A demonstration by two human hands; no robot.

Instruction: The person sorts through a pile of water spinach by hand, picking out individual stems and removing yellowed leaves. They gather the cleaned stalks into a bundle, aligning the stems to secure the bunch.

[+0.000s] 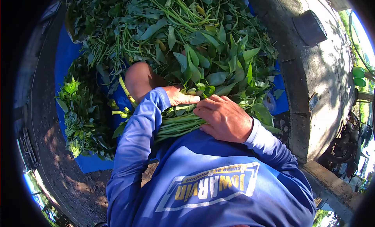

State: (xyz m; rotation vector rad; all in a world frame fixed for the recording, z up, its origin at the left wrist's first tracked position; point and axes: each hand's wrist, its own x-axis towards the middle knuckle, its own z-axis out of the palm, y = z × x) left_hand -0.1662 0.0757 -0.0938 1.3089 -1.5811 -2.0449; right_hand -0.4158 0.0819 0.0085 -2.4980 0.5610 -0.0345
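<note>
Long green stems (177, 124) lie in a bunch across my lap, close against my blue shirt. My left hand (180, 97) reaches over the leafy greens just above the bunch, its thumb pointing right and most of its fingers hidden under leaves. Beside it, my right hand (224, 117) lies over the right part of the stems, with its fingers bent round and their tips tucked among the greens near the left thumb. Broad green leaves (234, 67) spread in front of both hands.
A big heap of leafy greens (129, 24) covers the blue tarp (91, 161) ahead. Another leafy pile (84, 113) is at the left. My bare knee (137, 79) rises beside the stems. At the right stand a concrete ledge (326, 78) and a dark cylindrical container (310, 27).
</note>
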